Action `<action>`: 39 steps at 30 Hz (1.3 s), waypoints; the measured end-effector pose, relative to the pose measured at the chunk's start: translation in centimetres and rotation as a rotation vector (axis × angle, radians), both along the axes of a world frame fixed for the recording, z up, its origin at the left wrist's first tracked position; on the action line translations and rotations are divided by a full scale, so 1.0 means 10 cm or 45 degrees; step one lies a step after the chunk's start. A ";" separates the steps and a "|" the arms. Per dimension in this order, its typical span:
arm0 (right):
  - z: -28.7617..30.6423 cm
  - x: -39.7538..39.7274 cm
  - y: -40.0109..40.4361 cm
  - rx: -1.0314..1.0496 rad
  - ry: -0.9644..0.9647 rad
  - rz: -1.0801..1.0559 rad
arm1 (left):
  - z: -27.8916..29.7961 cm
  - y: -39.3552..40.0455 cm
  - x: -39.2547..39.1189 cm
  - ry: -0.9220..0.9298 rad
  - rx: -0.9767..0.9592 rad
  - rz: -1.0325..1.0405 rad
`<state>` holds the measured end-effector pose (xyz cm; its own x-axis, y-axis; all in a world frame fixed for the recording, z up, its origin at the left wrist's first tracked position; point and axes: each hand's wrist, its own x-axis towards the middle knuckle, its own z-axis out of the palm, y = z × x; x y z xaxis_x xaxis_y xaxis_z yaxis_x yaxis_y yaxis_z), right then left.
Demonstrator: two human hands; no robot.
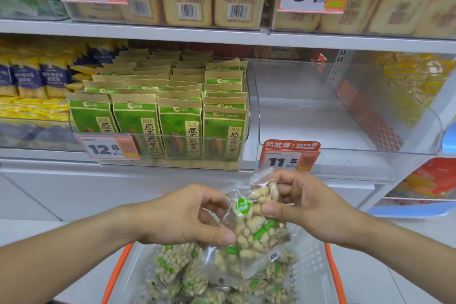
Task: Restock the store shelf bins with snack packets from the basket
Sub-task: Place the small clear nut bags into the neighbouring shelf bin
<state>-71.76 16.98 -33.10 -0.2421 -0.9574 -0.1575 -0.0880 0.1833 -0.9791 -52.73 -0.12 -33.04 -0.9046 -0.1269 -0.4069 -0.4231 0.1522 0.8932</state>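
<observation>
Both my hands hold a clear peanut packet [256, 224] with green labels, just above the basket. My left hand [187, 215] pinches its left edge between thumb and fingers. My right hand [303, 205] grips its top right part, thumb on the front. A second clear packet [229, 259] hangs right below it, and I cannot tell which hand carries it. Under them, the white basket [313, 276] with orange rims holds several more peanut packets [177, 271]. Straight ahead on the shelf stands an empty clear bin [345, 148] with an 11.5 price tag [287, 158].
Left of the empty bin, a clear bin [158, 148] is full of green seed packets with a 12.8 tag. Yellow and blue packets [32, 81] fill the far left. The upper shelf [222, 34] carries beige cake packs with 8.8 tags. A white cabinet front lies below.
</observation>
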 end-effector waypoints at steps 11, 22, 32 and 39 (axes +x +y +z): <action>0.24 -0.17 0.10 -0.292 0.019 -0.239 | 0.08 0.02 -0.08 0.354 0.376 0.471; 0.26 0.17 -0.03 -0.354 0.205 -0.305 | 0.18 0.25 -0.04 0.519 0.320 0.506; 0.46 0.14 0.02 -0.126 0.481 0.067 | 0.26 0.26 0.02 0.648 -0.219 0.363; 0.77 -0.02 0.01 -0.669 1.064 -0.463 | 0.43 0.13 -0.24 1.089 -1.010 0.576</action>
<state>-71.99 17.04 -25.35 -0.3683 -0.7047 0.6065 -0.7972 -0.0962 -0.5960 -55.15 1.17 -28.77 -0.6523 -0.4364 0.6197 0.0921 0.7659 0.6363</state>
